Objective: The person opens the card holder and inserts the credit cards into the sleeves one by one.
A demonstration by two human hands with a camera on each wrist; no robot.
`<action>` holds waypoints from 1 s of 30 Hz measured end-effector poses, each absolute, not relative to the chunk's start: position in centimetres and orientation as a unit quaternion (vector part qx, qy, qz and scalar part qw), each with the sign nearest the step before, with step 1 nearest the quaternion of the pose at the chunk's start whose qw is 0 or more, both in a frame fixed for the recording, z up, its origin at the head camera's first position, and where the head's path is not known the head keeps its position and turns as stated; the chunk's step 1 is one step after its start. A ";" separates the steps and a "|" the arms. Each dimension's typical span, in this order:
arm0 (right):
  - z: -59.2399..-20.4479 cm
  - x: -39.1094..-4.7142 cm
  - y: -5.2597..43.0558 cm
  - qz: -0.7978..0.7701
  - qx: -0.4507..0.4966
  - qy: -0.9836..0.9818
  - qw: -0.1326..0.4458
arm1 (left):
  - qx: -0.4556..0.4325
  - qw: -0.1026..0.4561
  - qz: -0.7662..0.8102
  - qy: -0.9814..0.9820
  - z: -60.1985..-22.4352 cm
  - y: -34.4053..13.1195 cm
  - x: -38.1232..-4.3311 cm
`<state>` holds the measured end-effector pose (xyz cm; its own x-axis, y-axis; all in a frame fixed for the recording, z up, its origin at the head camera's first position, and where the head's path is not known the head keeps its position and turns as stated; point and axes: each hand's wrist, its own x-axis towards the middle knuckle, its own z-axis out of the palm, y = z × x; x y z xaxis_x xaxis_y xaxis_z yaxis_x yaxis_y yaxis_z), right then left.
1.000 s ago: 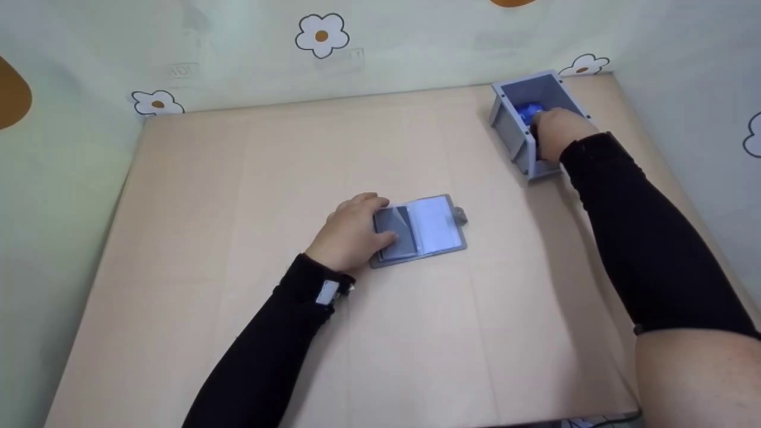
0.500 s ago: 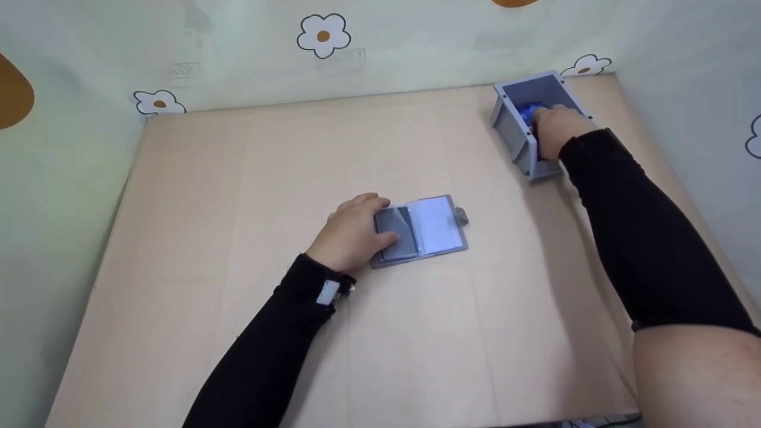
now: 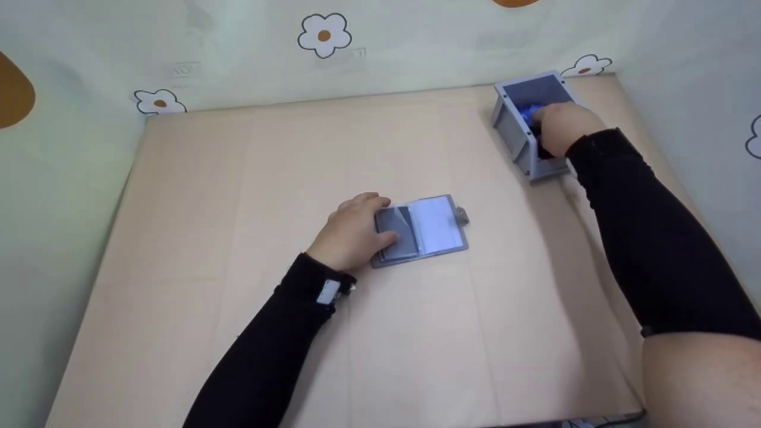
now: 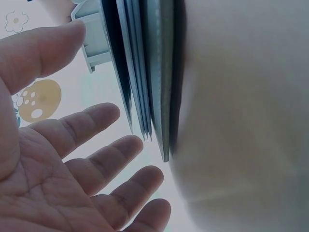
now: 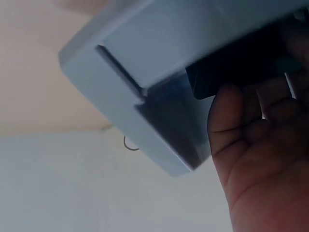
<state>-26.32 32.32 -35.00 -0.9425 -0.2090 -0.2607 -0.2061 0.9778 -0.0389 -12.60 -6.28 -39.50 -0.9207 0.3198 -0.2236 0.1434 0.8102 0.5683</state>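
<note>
A small grey card holder (image 3: 440,224) lies spread on the table, clear sleeves showing and a snap tab at its right edge. My left hand (image 3: 351,232) rests at its left side, with the thumb over the dark sleeve page. In the left wrist view the left fingers (image 4: 91,123) are loosely extended beside the holder's several stacked leaves. My right hand (image 3: 568,128) reaches into a grey plastic bin (image 3: 511,134) at the back right. There it holds a flat dark card with a rounded corner (image 5: 205,84), partly hidden in shadow. A shiny blue item (image 3: 528,113) lies in the bin beside this hand.
The table (image 3: 267,178) has a light tan covering with fold creases. Pale walls (image 3: 238,47) with printed flowers rise behind it and at both sides. A dark cable (image 3: 618,420) shows beyond the front right edge.
Inside the bin, my right hand has turned and shifted slightly right, uncovering more of the dark thing beneath it. My left hand and the card holder have stayed in place.
</note>
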 end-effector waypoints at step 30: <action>-30.7 -21.3 27.2 -0.264 -0.049 0.963 0.005 | 0.127 0.148 0.290 0.937 -39.2 -6.4 -12.7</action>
